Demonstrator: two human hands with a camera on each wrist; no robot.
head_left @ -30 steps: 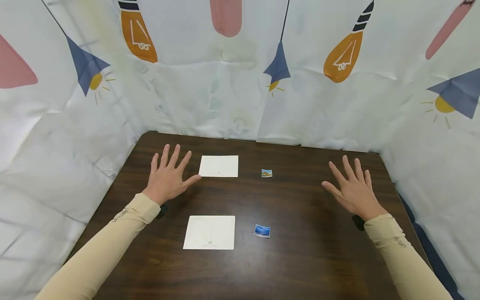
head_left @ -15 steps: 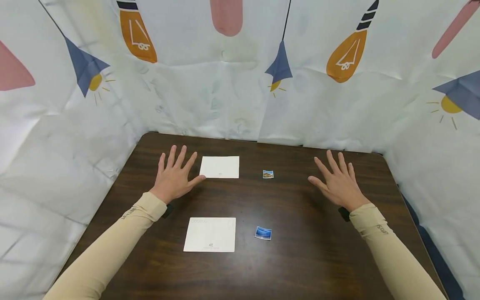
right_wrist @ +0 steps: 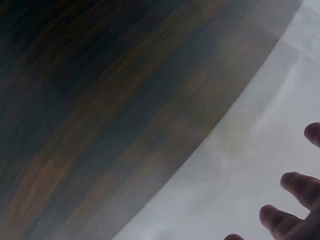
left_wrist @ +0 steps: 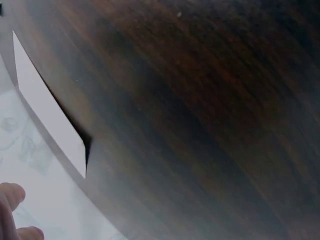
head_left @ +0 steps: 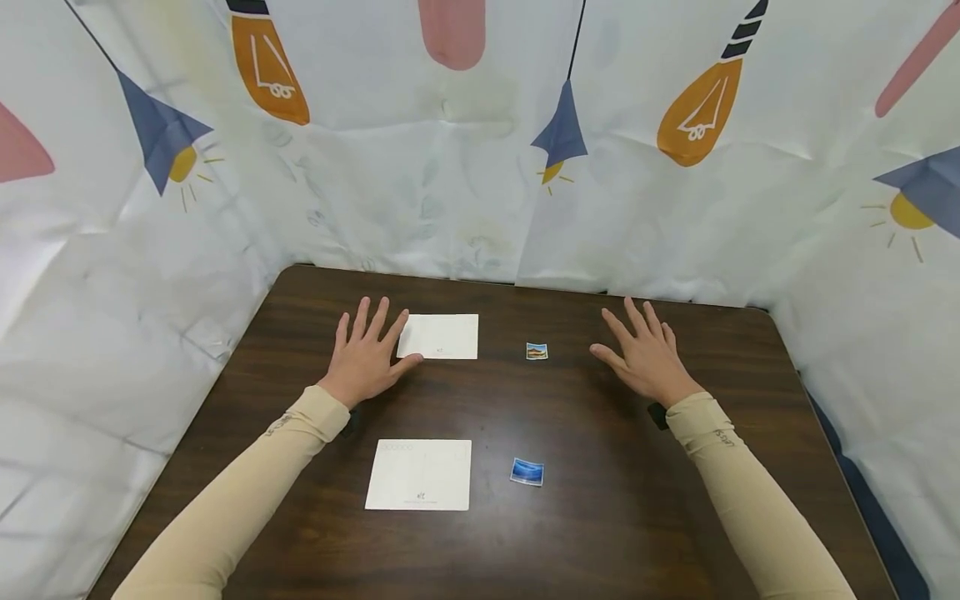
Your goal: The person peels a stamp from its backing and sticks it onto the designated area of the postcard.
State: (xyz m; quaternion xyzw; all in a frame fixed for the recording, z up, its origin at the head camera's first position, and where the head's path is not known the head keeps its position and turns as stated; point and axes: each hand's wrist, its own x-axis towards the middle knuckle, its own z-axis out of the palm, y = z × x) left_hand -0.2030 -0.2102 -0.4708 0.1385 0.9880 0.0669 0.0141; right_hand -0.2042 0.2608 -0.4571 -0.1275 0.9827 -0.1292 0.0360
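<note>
In the head view my left hand [head_left: 365, 358] is spread over the table's far left, its thumb and forefinger overlapping the left edge of the far white card [head_left: 439, 336]. My right hand [head_left: 642, 357], fingers also spread, hovers to the right of a small stamp-like picture [head_left: 536, 352] with a landscape on it. Neither hand holds anything. Closer to me lies a second white card [head_left: 418, 475] with faint print, and beside it a small blue picture [head_left: 527, 472]. The left wrist view shows a white card [left_wrist: 47, 107] edge-on, and some fingertips [left_wrist: 15, 194].
A dark brown wooden table [head_left: 600, 508] carries all these things. White fabric [head_left: 442, 183] printed with lamps and light bulbs hangs along its back and sides. In the right wrist view, fingers [right_wrist: 300, 187] stand out against that pale fabric.
Both hands have moved inward: the left one to the right, up to the far card's edge, and the right one to the left, closer to the small landscape picture. Cards and pictures stay put.
</note>
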